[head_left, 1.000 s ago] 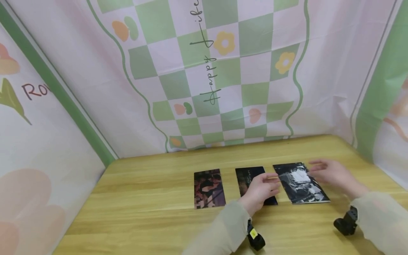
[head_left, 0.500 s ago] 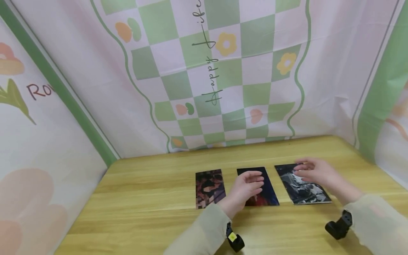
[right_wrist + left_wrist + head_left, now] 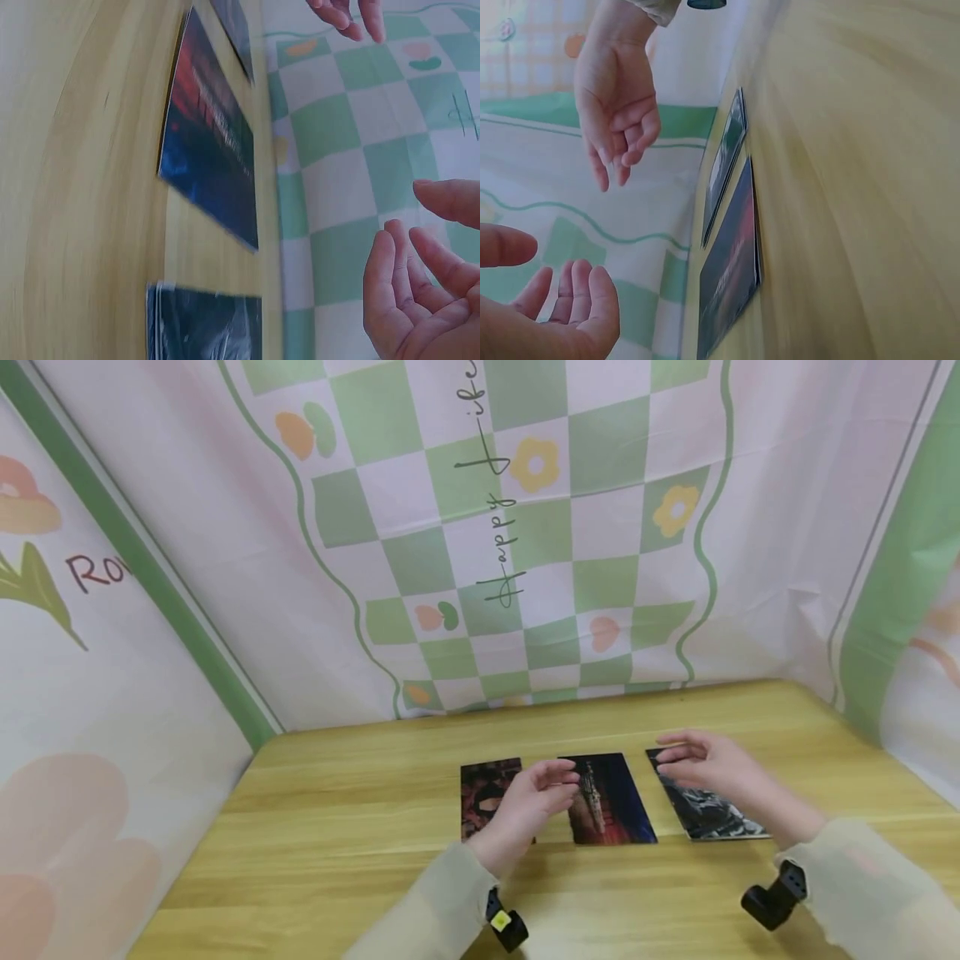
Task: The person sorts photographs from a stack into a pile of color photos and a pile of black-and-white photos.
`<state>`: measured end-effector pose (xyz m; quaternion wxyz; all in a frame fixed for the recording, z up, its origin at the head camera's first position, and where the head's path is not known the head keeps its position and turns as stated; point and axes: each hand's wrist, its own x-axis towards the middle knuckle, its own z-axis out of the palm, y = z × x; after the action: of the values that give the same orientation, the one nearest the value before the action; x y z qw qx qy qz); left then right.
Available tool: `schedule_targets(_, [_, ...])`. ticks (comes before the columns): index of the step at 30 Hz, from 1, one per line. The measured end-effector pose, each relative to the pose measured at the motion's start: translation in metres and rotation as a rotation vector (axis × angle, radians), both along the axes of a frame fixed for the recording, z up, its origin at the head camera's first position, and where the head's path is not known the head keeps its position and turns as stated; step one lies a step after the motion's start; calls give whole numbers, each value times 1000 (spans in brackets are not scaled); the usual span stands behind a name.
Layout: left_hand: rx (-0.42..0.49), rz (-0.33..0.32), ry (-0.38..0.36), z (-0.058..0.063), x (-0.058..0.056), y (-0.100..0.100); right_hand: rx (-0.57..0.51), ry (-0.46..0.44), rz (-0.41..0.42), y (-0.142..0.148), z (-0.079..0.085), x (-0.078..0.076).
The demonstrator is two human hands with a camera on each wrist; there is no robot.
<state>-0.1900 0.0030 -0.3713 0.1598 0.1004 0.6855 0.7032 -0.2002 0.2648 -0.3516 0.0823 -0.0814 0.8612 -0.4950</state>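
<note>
Three dark printed cards lie in a row on the wooden table (image 3: pixel 337 827). My left hand (image 3: pixel 527 810) is above the table with relaxed fingers and holds nothing; it overlaps the left card (image 3: pixel 480 793) in the head view. The middle card (image 3: pixel 611 797), with a red and blue picture, lies between my hands. Over the black-and-white right card (image 3: pixel 716 814) hovers my right hand (image 3: pixel 716 768), its fingers loosely bent around empty space. In the right wrist view, the middle card (image 3: pixel 214 139) and the right card (image 3: pixel 206 322) look like thin stacks or booklets with layered edges.
A patterned cloth (image 3: pixel 525 552) with green checks hangs behind the table's back edge. More printed cloth (image 3: pixel 112 693) closes off the left side, and another panel (image 3: pixel 900 635) the right. Each wrist carries a black camera (image 3: pixel 776 897) below the sleeve.
Both hands have moved to the left above the cards. The left hand has gone from the middle card to the left one, uncovering the middle picture. The cards lie where they were.
</note>
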Motion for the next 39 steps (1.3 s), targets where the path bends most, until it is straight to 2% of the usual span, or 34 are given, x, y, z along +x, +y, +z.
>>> schedule_targets(8, [-9,31,24,-2,-1,-31,-42,6,32,-23,3,0])
schedule_targets(14, [-24,66,36,-5,-1,-50,-112,-19,53,-42,3,-1])
schedule_targets(21, [-54,83,40,-7,-2,-73,-137,-51,67,-64,2,-2])
schedule_targets(26, [-59,93,41,-11,-3,-87,-170,-75,76,-78,-2,-4])
schedule_targets(39, [-102,116,29,-23,0,-113,-205,-65,113,-102,-18,-1])
